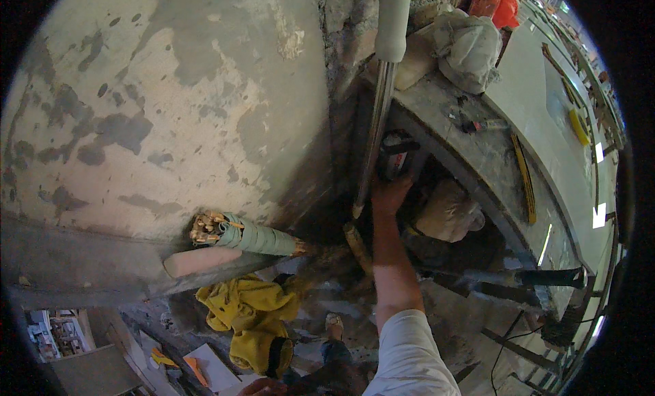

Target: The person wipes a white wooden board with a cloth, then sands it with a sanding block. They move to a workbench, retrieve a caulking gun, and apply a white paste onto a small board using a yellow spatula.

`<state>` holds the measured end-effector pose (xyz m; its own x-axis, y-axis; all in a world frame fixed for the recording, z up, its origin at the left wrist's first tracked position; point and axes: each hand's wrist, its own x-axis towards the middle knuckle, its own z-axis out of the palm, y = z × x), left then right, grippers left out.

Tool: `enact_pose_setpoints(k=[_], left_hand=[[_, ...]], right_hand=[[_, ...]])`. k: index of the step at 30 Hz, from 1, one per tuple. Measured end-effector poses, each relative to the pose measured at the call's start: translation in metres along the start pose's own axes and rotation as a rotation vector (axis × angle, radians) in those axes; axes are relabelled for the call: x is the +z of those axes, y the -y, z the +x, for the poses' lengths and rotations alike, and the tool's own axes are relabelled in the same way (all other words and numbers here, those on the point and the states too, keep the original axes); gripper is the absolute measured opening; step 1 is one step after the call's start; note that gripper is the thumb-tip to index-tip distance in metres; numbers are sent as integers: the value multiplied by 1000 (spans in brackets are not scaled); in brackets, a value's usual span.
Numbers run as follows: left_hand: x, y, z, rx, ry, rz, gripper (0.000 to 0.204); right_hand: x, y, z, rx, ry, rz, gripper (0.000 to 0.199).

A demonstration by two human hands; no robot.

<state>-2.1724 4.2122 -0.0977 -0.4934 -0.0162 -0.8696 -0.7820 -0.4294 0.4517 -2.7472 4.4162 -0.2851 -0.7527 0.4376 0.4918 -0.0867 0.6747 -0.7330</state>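
My right arm stretches forward under a grey stone counter (pixel 447 116). At its end, my right hand (pixel 392 195) is against a dark, box-like thing with a pale panel (pixel 397 163); shadow hides how the fingers lie. Just left of that hand, a metal pole with a white upper sleeve (pixel 391 34) slants down. A short wooden piece (pixel 357 246) is beside my forearm. Right of my hand, a pale, crumpled sack (pixel 448 212) sits under the counter. Only part of my left hand (pixel 263 387) shows at the lower edge, its fingers unclear.
A broom wrapped in green (pixel 263 238) leans by the stained wall (pixel 184 116). Yellow cloth (pixel 252 314) lies below it. A black-handled tool (pixel 546 278) juts out at right. On the counter are a white plastic bag (pixel 467 51) and a yellow-edged strip (pixel 524 178).
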Motion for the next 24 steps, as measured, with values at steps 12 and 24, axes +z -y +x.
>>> enact_pose_setpoints(k=[12, 24], left_hand=[[13, -12, -10, -4, 49, 51, 53], [-17, -6, -46, -89, 314, 372, 56]], right_hand=[[-104, 62, -17, 261, 264, 509, 85], [-396, 61, -275, 669, 2052, 446, 56]])
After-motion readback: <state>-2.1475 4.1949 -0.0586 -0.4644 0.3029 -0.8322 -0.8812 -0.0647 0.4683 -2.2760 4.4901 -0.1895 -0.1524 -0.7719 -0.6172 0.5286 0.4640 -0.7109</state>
